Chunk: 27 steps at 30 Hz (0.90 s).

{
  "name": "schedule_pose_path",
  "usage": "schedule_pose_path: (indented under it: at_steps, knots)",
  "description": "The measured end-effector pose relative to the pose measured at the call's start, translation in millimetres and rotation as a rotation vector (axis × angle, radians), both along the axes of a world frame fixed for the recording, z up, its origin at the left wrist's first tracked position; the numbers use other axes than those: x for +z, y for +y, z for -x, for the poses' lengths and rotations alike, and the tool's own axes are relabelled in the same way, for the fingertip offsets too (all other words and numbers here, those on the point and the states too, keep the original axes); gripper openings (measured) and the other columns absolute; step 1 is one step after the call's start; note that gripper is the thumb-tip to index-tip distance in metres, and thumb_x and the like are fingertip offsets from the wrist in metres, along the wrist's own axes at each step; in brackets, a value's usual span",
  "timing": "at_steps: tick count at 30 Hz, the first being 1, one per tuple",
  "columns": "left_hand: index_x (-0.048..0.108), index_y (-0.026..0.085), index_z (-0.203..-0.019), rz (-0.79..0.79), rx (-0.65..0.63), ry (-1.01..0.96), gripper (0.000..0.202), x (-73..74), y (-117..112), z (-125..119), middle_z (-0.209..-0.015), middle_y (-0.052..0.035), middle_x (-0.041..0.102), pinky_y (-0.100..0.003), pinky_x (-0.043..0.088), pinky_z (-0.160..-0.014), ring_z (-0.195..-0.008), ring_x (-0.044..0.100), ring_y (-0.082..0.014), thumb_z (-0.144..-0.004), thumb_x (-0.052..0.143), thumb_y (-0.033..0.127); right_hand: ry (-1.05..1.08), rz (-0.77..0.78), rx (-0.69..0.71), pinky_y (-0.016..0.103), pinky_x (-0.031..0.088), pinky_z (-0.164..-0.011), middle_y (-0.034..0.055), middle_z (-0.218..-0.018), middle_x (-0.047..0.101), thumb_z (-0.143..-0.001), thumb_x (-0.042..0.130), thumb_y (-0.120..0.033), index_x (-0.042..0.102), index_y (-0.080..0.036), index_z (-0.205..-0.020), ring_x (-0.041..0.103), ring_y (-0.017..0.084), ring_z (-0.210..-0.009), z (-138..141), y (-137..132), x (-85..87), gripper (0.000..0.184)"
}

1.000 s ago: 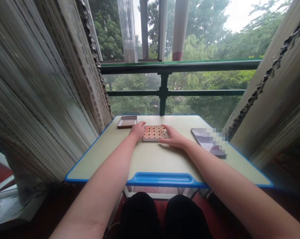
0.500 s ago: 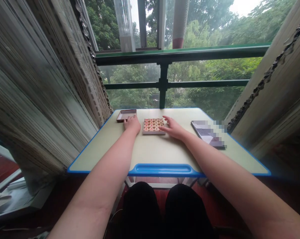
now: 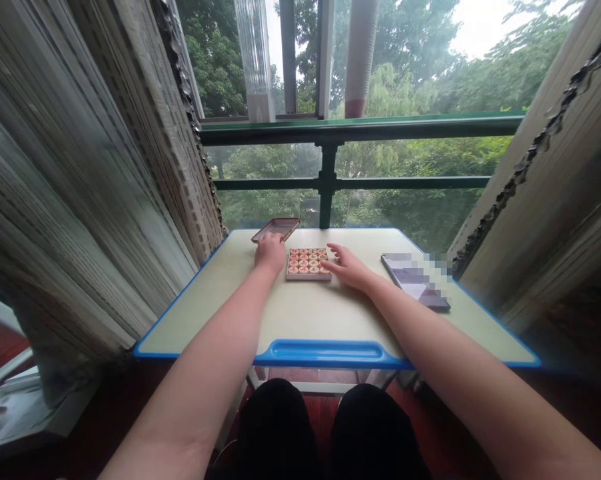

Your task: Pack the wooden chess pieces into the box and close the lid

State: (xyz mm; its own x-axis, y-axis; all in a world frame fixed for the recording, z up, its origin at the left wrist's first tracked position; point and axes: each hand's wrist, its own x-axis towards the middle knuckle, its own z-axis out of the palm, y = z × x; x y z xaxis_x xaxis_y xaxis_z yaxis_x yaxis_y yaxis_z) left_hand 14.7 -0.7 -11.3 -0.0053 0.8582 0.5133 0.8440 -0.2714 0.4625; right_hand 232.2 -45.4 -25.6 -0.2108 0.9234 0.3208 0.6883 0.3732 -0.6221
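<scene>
My left hand (image 3: 270,252) grips the near right edge of a shallow box lid (image 3: 276,229), which is tilted and raised off the table with its hollow side showing. Beside it, a box of Chinese chess pieces (image 3: 308,277) lies flat on the table, its round wooden discs (image 3: 308,260) set in rows with red and dark characters. My right hand (image 3: 348,267) is at the right side of this box, fingers apart, the thumb reaching to the edge of the rightmost discs. Whether the thumb touches them I cannot tell.
The pale table (image 3: 220,313) has a blue rim and a blue pen tray (image 3: 328,350) at its front edge. A flat dark-edged item (image 3: 410,283), partly blurred out, lies at the right. Curtains (image 3: 105,167) hang at both sides, and a green railing (image 3: 405,128) stands behind.
My left hand has lifted the lid from the table, tilted it and brought it right toward the box. My right hand stays by the box. The view has tipped slightly up.
</scene>
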Motion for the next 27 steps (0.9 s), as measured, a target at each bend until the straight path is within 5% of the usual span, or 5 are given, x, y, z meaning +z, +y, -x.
schedule_pose_path:
  at_steps: [6, 14, 21, 27]
  knots:
    - [0.057, 0.017, -0.080, -0.055, -0.347, -0.711, 0.014, 17.9, -10.3, -13.2, -0.079, -0.0036, 0.059, -0.027, 0.042, -0.067, -0.075, 0.053, -0.0166, -0.077, 0.043, 0.020, 0.178, -0.171, -0.143, 0.044, 0.032, -0.104, 0.0153, -0.141, 0.033, -0.076, 0.056, -0.051, 0.029, -0.018, -0.138, 0.036, 0.028, -0.127, -9.3, 8.3, -1.9, 0.075]
    - [0.053, 0.017, -0.075, 0.101, -0.498, -1.365, 0.012, 32.4, -11.7, 0.8, -0.062, 0.0014, 0.055, -0.020, 0.036, -0.051, -0.054, 0.049, -0.0100, -0.068, 0.044, 0.014, 0.174, -0.086, -0.074, 0.046, 0.021, -0.109, 0.0137, -0.147, 0.023, -0.076, 0.053, -0.058, 0.019, -0.019, -0.143, 0.024, 0.028, -0.134, -7.0, 6.5, -2.7, 0.085]
    - [0.056, 0.015, -0.077, 0.337, -0.585, -1.533, 0.012, 30.3, -14.7, -5.7, -0.060, 0.0002, 0.058, -0.022, 0.041, -0.052, -0.053, 0.054, -0.0109, -0.074, 0.044, 0.014, 0.332, -0.228, -0.030, 0.046, 0.037, -0.098, 0.0161, -0.140, 0.036, -0.080, 0.050, -0.052, 0.016, -0.020, -0.143, 0.042, 0.028, -0.123, -4.4, 1.8, 5.6, 0.078]
    - [0.060, 0.012, -0.079, 0.453, -0.589, -1.474, 0.018, 27.2, -13.4, -10.8, -0.063, -0.0018, 0.061, -0.021, 0.044, -0.055, -0.056, 0.056, -0.0103, -0.082, 0.046, 0.023, 0.230, -0.198, -0.010, 0.031, 0.051, -0.064, 0.0069, -0.086, 0.068, -0.079, 0.055, -0.047, 0.055, -0.017, -0.106, 0.065, 0.018, -0.069, -0.6, -9.4, 17.9, 0.041]
